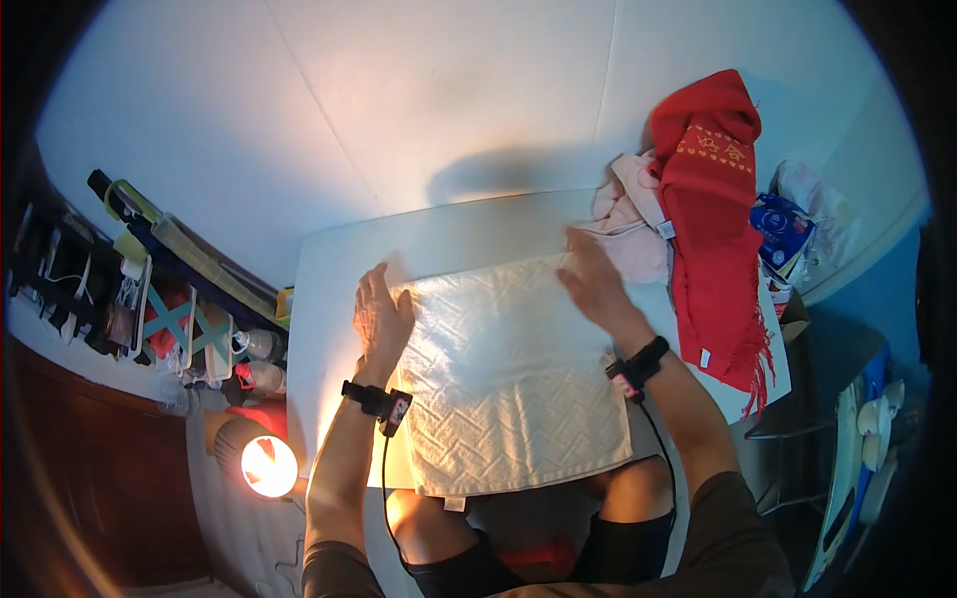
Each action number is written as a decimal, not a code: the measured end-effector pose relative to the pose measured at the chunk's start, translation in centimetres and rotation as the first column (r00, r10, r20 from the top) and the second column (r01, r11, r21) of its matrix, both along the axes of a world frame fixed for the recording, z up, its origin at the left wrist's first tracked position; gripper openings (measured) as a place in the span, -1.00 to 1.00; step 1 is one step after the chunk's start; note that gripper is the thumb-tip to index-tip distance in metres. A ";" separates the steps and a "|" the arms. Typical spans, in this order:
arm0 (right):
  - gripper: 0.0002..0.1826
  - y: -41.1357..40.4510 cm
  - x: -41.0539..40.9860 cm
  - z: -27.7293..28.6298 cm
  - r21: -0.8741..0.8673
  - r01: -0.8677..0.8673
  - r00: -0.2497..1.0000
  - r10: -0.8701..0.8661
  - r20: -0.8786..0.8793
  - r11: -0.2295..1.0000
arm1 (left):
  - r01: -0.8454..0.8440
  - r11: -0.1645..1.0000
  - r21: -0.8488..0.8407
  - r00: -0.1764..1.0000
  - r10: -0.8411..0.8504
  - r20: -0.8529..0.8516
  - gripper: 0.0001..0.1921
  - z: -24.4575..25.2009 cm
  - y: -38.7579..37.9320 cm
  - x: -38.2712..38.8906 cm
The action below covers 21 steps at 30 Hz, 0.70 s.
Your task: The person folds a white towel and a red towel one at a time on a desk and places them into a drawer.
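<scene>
A cream towel [516, 381] with a raised zigzag weave lies spread flat before me. Its near edge reaches past the table's front edge above my knees, and a small white tag [454, 504] sticks out there. My left hand [383, 314] is beside the towel's far left corner, thumb and fingers apart, holding nothing that I can see. Over the far right corner is my right hand [599, 288], slightly blurred, its thumb apart from the fingers. Whether either hand touches the cloth is unclear. Each wrist wears a black strap with a small cabled device.
On the white table's [329, 299] right side lie a red fringed scarf [710, 224] and a pale pink cloth [635, 250]. Behind them is a blue plastic package [781, 232]. A lit lamp [269, 465] stands at the left, below a cluttered rack [172, 321].
</scene>
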State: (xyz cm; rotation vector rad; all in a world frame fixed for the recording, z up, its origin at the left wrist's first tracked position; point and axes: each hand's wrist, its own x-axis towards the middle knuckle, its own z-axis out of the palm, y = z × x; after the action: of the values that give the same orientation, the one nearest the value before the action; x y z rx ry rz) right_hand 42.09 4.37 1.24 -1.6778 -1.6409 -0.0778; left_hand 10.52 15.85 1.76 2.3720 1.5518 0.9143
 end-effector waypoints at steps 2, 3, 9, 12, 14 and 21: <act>-0.32 0.4 -3.1 0.0 -0.158 -0.159 0.984 0.170 0.060 0.975 | 0.137 0.984 0.115 0.987 -0.126 -0.098 -0.41 0.2 -1.1 1.6; -0.31 0.8 -4.9 -0.1 -0.175 -0.209 0.973 0.223 0.061 0.962 | 0.277 0.945 0.173 0.946 -0.237 -0.221 -0.33 0.0 -1.8 2.6; -0.32 0.6 -7.8 -1.6 -0.422 -0.165 0.913 0.300 0.275 0.891 | 0.357 0.907 -0.222 0.829 -0.417 -0.373 -0.36 -2.0 -3.5 4.3; -0.34 -1.1 -4.3 -2.3 -0.467 -0.060 0.939 0.208 0.273 0.882 | 0.342 0.917 -0.207 0.856 -0.395 -0.332 -0.36 -2.4 -2.7 2.8; -0.35 -1.8 -1.8 -2.1 -0.448 0.008 0.951 0.132 0.279 0.894 | 0.265 0.944 -0.198 0.871 -0.322 -0.371 -0.35 -2.3 -2.1 2.0; -0.31 -6.3 -0.3 0.3 -0.504 0.227 0.960 -0.104 0.261 0.833 | -0.021 0.983 -0.182 0.917 -0.054 -0.396 -0.30 -1.7 -4.2 -0.3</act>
State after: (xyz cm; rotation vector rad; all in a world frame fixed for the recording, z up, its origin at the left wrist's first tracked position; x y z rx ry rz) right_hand 41.77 -1.89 1.59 -2.3075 -1.7837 0.1204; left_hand 10.26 11.62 0.08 2.5381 1.6574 0.2686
